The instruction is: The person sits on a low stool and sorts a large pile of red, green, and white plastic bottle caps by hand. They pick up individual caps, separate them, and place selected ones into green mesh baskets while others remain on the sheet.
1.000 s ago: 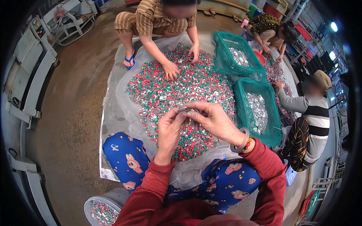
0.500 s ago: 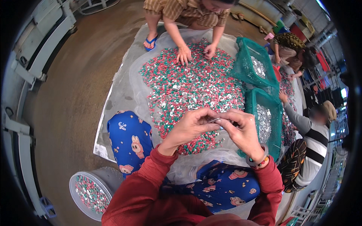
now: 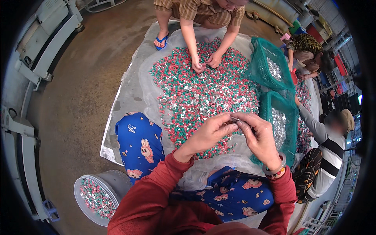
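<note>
Over the near part of a wide pile of small red, green and white pellets (image 3: 180,129), my two hands meet at the fingertips. A small shiny metal piece (image 3: 235,118) sits there, mostly hidden by the fingers. My left hand (image 3: 209,134) pinches it from one side, thumb against forefinger. My right hand (image 3: 260,137), with a bangle and bead bracelet at the wrist, grips it from the other side. More silvery metal pieces (image 3: 203,100) lie scattered among the pellets beneath.
Two green mesh baskets (image 3: 266,124) with silvery metal pieces stand right of the pile. At my lower left is a bucket (image 3: 114,188) of mixed pellets. A co-worker (image 3: 211,13) crouches across the pile; other people (image 3: 329,152) sit on the right. Thin white netting (image 3: 150,90) lies underneath.
My fingers have drawn closer together around the metal piece, and my thumbs have shifted. The co-worker's hands across the pile, apart before, have come together. The whole view has shifted slightly.
</note>
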A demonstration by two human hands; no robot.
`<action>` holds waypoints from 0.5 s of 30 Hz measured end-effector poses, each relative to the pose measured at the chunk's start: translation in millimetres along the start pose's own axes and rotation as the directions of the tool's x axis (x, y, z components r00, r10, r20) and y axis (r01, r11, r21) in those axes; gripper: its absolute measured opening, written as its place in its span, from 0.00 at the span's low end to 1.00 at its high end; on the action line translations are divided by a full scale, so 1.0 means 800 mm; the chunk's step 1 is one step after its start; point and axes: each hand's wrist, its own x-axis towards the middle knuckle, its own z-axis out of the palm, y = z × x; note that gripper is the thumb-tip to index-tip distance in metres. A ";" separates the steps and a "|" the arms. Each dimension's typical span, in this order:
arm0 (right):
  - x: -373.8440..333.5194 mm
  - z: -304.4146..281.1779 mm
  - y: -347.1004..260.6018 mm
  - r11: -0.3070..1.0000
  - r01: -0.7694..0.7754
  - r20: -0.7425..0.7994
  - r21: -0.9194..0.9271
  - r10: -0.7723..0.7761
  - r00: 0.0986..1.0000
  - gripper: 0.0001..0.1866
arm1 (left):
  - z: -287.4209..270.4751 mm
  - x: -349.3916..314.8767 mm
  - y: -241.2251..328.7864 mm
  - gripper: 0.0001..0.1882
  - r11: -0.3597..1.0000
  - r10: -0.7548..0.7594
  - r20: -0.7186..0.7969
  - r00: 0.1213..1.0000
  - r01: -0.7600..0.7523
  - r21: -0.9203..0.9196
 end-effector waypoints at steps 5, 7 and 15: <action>-0.002 -0.001 -0.015 0.953 0.021 0.089 -0.303 0.006 0.996 0.15 | -0.002 0.001 0.000 0.14 0.975 -0.047 -0.011 0.999 0.044 -0.216; 0.001 0.001 -0.018 0.968 0.063 0.047 -0.241 -0.053 0.997 0.14 | -0.004 0.002 -0.001 0.14 0.972 0.001 -0.019 1.000 -0.005 -0.237; 0.002 -0.006 -0.011 0.989 -0.021 -0.043 -0.147 0.015 0.999 0.07 | 0.002 0.000 -0.002 0.10 0.988 -0.043 -0.047 0.998 0.035 -0.148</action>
